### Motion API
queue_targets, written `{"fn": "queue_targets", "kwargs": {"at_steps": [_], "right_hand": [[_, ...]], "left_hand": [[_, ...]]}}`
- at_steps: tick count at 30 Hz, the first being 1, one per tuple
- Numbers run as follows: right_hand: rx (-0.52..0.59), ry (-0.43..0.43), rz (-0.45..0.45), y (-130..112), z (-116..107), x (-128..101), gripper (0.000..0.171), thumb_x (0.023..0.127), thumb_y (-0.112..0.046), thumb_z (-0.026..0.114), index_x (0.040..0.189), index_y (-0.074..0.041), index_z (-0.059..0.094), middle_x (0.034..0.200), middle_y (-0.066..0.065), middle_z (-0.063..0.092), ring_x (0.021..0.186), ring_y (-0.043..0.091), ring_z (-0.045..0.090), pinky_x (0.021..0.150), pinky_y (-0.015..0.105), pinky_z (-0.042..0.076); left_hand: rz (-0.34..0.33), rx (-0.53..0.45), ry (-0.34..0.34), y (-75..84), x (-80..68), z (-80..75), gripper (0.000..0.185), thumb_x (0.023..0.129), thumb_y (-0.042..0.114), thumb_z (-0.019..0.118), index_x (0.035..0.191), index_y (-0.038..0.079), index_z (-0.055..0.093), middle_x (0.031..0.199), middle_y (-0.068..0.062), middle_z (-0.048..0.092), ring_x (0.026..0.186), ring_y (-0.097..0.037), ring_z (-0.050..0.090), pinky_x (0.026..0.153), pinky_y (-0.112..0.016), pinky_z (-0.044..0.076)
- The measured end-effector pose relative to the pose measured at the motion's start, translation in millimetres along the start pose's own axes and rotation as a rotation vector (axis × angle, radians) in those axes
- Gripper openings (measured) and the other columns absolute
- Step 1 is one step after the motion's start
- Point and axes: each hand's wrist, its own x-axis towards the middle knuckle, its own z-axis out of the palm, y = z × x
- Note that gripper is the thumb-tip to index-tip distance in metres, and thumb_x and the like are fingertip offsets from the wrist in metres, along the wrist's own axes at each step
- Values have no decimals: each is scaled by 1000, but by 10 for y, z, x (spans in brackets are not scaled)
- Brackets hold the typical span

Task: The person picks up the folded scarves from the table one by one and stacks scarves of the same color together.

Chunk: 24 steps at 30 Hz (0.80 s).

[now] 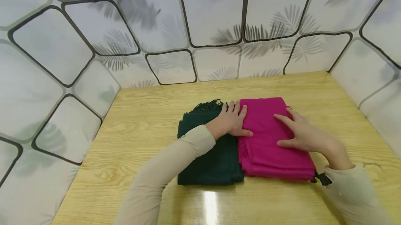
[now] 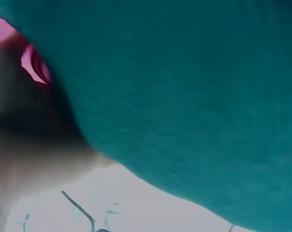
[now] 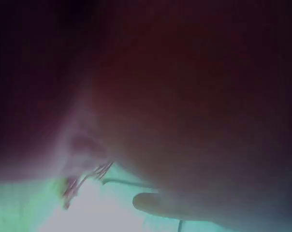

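Observation:
Two folded cloths lie side by side in the head view: a dark green fringed scarf (image 1: pixel 210 169) on the left and a magenta scarf (image 1: pixel 266 158) on the right. My left hand (image 1: pixel 231 119) rests with spread fingers where the two meet, its thumb on the magenta cloth. Along the right side of the magenta scarf, my right hand (image 1: pixel 302 135) touches the fabric with its fingers apart. Green cloth (image 2: pixel 184 96) fills most of the left wrist view. The right wrist view is dark and blurred, showing one fingertip (image 3: pixel 148 203) and some reddish fringe (image 3: pixel 90 179).
Both scarves lie on a pale wood-grain table (image 1: pixel 134 124). Patterned covering (image 1: pixel 163 19) with leaf prints and rounded outlines surrounds its back and sides. A small black strip (image 1: pixel 324 179) shows beside the right sleeve (image 1: pixel 354 190).

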Motion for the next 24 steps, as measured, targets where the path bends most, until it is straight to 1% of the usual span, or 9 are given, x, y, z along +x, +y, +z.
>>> {"fn": "queue_targets", "kwargs": {"at_steps": [3,5,8,12,16,21,24], "right_hand": [[-24,-48,-15,-253,75,-41,98,78,-53,79,152,-7,36,155,36,16,137,61,20,100,76,28],[-37,-84,-13,-393,140,-68,102,77,-60,77,156,-13,33,158,32,15,140,58,17,100,78,26],[-92,-110,-11,-505,269,-100,108,73,-67,75,158,-19,28,160,28,16,141,57,15,98,82,21],[-161,-97,-3,-488,500,-175,107,74,-72,69,159,-21,26,161,25,16,142,55,14,97,85,16],[-177,-68,-23,-436,640,-211,102,79,-72,64,159,-20,26,162,23,13,144,53,10,99,84,9],[-204,-85,-55,-407,673,-134,102,82,-74,59,159,-18,24,163,22,9,144,53,7,98,85,8],[-166,-116,-58,-375,633,-106,100,83,-73,58,159,-19,23,163,23,9,144,54,7,98,85,8]], "left_hand": [[30,-32,-40,-66,45,-9,104,89,79,39,161,18,-7,167,-7,-6,153,-28,-5,122,-50,3],[46,-50,-49,-94,66,-21,104,89,78,39,160,18,-7,168,-7,-6,153,-27,-4,122,-50,2],[71,-63,-45,-98,66,-38,103,90,77,39,160,18,-7,168,-7,-4,154,-27,-2,122,-49,2],[88,-68,-52,-63,23,-42,103,90,77,39,160,18,-7,168,-7,-6,154,-26,-1,122,-48,3],[81,-52,-43,-62,-15,-40,103,90,77,39,161,17,-5,168,-8,-4,154,-26,0,122,-48,5],[45,-1,-24,-88,13,-10,103,90,78,37,161,17,-5,168,-8,-3,153,-27,1,122,-48,4],[45,42,-5,-98,9,-2,100,91,78,35,161,18,-5,168,-9,-2,154,-28,-1,122,-48,2]]}}
